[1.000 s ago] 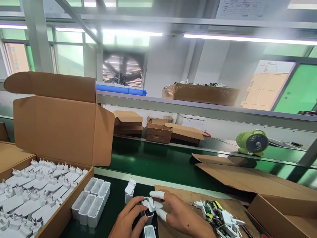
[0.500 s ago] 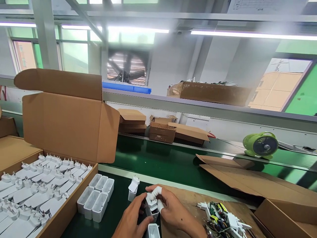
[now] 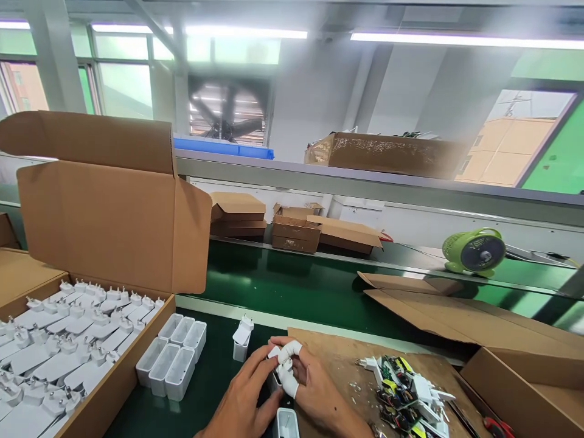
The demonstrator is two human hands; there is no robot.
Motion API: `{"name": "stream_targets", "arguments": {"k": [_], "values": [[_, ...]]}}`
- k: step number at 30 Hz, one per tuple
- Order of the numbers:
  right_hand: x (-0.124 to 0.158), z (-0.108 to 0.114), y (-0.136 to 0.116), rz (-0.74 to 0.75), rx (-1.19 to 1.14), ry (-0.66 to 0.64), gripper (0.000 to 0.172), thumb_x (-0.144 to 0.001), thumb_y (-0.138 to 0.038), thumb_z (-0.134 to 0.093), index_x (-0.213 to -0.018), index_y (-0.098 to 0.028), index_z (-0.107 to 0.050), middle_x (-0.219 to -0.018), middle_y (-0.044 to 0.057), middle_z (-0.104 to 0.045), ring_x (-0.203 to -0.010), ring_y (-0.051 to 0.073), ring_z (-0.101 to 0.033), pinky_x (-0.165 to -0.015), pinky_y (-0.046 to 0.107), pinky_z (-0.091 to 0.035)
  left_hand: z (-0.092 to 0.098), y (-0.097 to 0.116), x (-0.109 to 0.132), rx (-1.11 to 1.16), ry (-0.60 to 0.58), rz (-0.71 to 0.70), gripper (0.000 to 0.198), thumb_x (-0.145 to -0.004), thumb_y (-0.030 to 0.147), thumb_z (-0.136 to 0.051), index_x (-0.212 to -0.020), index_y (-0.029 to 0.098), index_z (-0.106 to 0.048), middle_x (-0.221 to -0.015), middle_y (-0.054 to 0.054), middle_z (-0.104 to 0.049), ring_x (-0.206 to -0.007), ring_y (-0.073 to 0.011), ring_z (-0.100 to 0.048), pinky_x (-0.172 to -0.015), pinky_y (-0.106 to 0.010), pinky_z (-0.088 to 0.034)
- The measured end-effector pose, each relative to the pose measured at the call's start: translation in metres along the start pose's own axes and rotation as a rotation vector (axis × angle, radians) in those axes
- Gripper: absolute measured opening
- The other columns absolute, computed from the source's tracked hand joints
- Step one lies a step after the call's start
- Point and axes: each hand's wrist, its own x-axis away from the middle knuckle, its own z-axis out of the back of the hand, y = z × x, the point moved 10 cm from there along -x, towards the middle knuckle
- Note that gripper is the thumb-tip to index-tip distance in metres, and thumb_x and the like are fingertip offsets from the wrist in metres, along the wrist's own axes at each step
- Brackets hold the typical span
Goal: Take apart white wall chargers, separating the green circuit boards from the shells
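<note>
White plug housing (image 3: 274,379), partly hidden, held between the closed fingers of the left hand (image 3: 246,389) and right hand (image 3: 319,389). Just nearside of the grip, an open housing (image 3: 286,424); leftward, six open-topped housings (image 3: 177,380); rightward, heaped circuit boards (image 3: 396,392).

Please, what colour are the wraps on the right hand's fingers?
White: the wraps on the right hand show best in the head view.
</note>
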Motion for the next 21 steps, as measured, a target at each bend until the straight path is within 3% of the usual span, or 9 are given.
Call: {"name": "stream_targets", "arguments": {"k": [4,8,11,15,18,21], "values": [[0.007,0.002,0.001,0.019,0.051,0.025,0.027,-0.085,-0.035,-0.066,-0.108,-0.021,-0.063,-0.129,0.014,-0.064,-0.105,0.025,-0.070,-0.098,0.040,-0.057,-0.002,0.007,-0.002,-0.032,-0.033,-0.012,0.062,-0.096,0.011,-0.056,-0.154,0.031,-0.047,-0.154,-0.011,-0.055,-0.142,-0.0258,-0.058,-0.117,-0.042,-0.052],[0.012,0.009,0.003,0.035,0.185,0.070,0.028,-0.077,-0.024,-0.071,-0.105,-0.021,-0.068,-0.119,0.009,-0.065,-0.099,0.025,-0.067,-0.089,0.037,-0.056,-0.002,-0.001,0.002,-0.042,-0.015,0.058,0.050,-0.089,0.007,-0.060,-0.135,0.024,-0.056,-0.138,-0.013,-0.060,-0.124,-0.0259,-0.068,-0.105,-0.040,-0.061],[0.013,0.015,0.011,0.010,0.230,0.096,0.044,-0.081,-0.027,-0.068,-0.124,-0.020,-0.065,-0.116,0.010,-0.070,-0.105,0.028,-0.068,-0.098,0.044,-0.055,0.005,-0.003,0.004,-0.098,0.027,0.038,0.047,-0.088,0.010,-0.066,-0.131,0.025,-0.057,-0.129,-0.011,-0.061,-0.115,-0.0262,-0.070,-0.098,-0.040,-0.063],[0.001,0.025,0.011,0.020,0.271,0.085,0.061,-0.080,-0.019,-0.063,-0.140,-0.020,-0.059,-0.130,0.013,-0.068,-0.122,0.030,-0.064,-0.115,0.051,-0.045,0.042,-0.004,0.006,-0.263,0.243,-0.020,0.057,-0.090,0.025,-0.074,-0.143,0.028,-0.053,-0.137,-0.014,-0.055,-0.126,-0.0337,-0.062,-0.103,-0.050,-0.060],[-0.020,0.026,0.007,0.049,0.263,0.039,0.069,-0.072,-0.008,-0.058,-0.139,-0.022,-0.061,-0.136,0.012,-0.066,-0.121,0.026,-0.065,-0.113,0.047,-0.047,0.061,-0.025,0.008,-0.262,0.361,0.086,0.067,-0.090,0.028,-0.072,-0.152,0.030,-0.045,-0.149,-0.014,-0.047,-0.137,-0.0374,-0.055,-0.107,-0.055,-0.057],[-0.043,0.024,0.014,0.036,0.236,0.028,0.081,-0.066,-0.004,-0.054,-0.145,-0.023,-0.056,-0.136,0.012,-0.066,-0.119,0.023,-0.067,-0.105,0.041,-0.054,0.053,-0.059,0.009,-0.113,0.319,0.252,0.079,-0.087,0.025,-0.070,-0.157,0.029,-0.034,-0.155,-0.014,-0.043,-0.141,-0.0366,-0.053,-0.107,-0.054,-0.057]]}}
